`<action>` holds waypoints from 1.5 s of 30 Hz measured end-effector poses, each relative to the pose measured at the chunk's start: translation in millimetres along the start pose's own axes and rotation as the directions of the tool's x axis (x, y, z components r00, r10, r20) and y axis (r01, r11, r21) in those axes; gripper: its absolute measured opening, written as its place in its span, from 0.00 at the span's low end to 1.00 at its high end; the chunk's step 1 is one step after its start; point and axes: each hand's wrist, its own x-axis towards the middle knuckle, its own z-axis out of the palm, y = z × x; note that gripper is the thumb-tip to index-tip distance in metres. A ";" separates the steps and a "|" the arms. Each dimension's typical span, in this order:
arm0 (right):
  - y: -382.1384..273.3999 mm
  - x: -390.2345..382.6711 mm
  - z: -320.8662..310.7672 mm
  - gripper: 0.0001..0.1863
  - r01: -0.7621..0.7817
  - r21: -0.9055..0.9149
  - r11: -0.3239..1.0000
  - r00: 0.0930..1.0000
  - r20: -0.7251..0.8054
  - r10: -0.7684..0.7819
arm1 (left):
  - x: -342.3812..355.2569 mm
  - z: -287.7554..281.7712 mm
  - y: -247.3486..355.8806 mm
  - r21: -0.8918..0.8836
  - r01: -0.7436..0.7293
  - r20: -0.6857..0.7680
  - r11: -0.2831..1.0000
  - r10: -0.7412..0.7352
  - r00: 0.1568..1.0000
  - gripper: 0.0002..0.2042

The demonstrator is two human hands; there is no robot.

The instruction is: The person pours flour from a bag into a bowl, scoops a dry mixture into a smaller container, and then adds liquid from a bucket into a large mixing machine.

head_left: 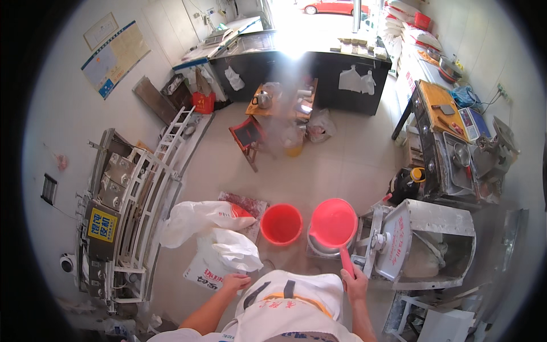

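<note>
My right hand [355,281] grips the handle of a pink plastic scoop [333,222], held over a metal basin [319,248]. My left hand [235,280] is curled just below a crumpled white sack [236,256]; whether anything is in its fingers I cannot make out. Another white sack [194,219] with red print lies behind it. A red bucket [280,224] stands between the sacks and the basin. My white apron [290,302] shows at the bottom.
A white-framed machine [137,205] lines the left wall; another machine [433,245] stands at my right. A workbench [444,114] with boards and pans runs along the right. A wooden table [253,108], red chair [245,137] and dark counter [319,80] are ahead.
</note>
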 end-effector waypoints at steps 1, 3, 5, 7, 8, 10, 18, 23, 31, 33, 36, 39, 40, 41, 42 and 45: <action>3.4 1.3 -2.1 0.22 -0.035 0.012 0.999 0.999 -0.005 0.035 | 2.7 -12.7 -19.7 0.026 0.038 -0.097 0.999 -0.035 0.995 0.09; -3.1 2.4 -2.7 0.18 -0.004 0.012 1.000 0.999 -0.044 0.004 | 7.5 -42.1 -63.0 0.065 0.034 -0.172 0.997 -0.022 0.985 0.07; 5.4 11.2 -7.0 0.16 0.002 -0.040 0.999 0.999 -0.032 -0.003 | 12.6 -61.5 -92.8 0.099 0.002 -0.173 0.995 0.015 0.985 0.07; 28.7 18.6 -12.9 0.15 0.004 -0.062 0.998 1.000 -0.029 -0.006 | -0.5 -84.1 -130.7 0.136 -0.046 -0.100 0.990 0.060 0.993 0.10; 40.5 25.5 -15.9 0.14 0.025 -0.062 0.998 0.999 -0.036 -0.027 | 6.0 -89.3 -139.1 0.297 0.003 -0.127 0.955 0.037 0.991 0.13; 26.3 23.5 -8.5 0.16 -0.072 -0.034 0.997 0.996 -0.047 0.071 | 0.8 -91.0 -163.8 0.147 0.092 -0.213 0.985 -0.060 0.975 0.09; 24.8 40.8 26.6 0.16 -0.155 0.012 0.988 0.984 -0.084 0.155 | -15.8 -85.9 -195.5 0.792 0.171 -0.279 0.587 0.098 0.955 0.18; 30.5 62.4 47.6 0.16 -0.175 -0.029 0.984 0.980 -0.097 0.172 | 13.4 -105.5 -209.5 0.741 0.215 -0.263 0.637 -0.020 0.965 0.16; 38.9 85.3 114.0 0.19 -0.138 -0.080 0.987 0.988 -0.088 0.130 | 69.4 -100.2 -176.6 0.752 0.169 -0.121 0.637 -0.118 0.986 0.17; 52.4 93.0 134.8 0.19 -0.129 -0.105 0.986 0.989 -0.083 0.120 | 111.1 -103.7 -204.9 0.793 0.064 -0.169 0.605 0.118 0.979 0.17; 83.9 105.3 171.5 0.20 -0.144 -0.131 0.981 0.987 -0.090 0.132 | 139.6 -83.2 -201.1 0.852 0.066 -0.075 0.519 -0.003 0.997 0.16; 126.6 131.1 201.2 0.19 -0.153 -0.114 0.982 0.987 -0.073 0.145 | 173.1 -78.9 -250.2 0.902 0.108 -0.131 0.419 0.026 0.991 0.16; 142.6 140.3 208.9 0.21 -0.150 -0.132 0.980 0.988 -0.058 0.143 | 175.6 -71.9 -252.5 0.885 0.144 -0.155 0.442 -0.012 0.988 0.16; 158.3 148.6 215.3 0.22 -0.146 -0.151 0.978 0.989 -0.041 0.142 | 176.2 -63.4 -255.8 0.867 0.182 -0.179 0.464 -0.051 0.983 0.17; 172.6 158.6 221.8 0.23 -0.135 -0.165 0.977 0.991 -0.017 0.134 | 179.6 -52.0 -253.8 0.844 0.222 -0.208 0.488 -0.083 0.975 0.17; 228.7 188.3 239.0 0.27 0.011 -0.506 0.862 0.996 -0.071 -0.054 | 179.9 -26.2 -264.5 0.916 0.142 -0.172 0.376 0.048 0.984 0.18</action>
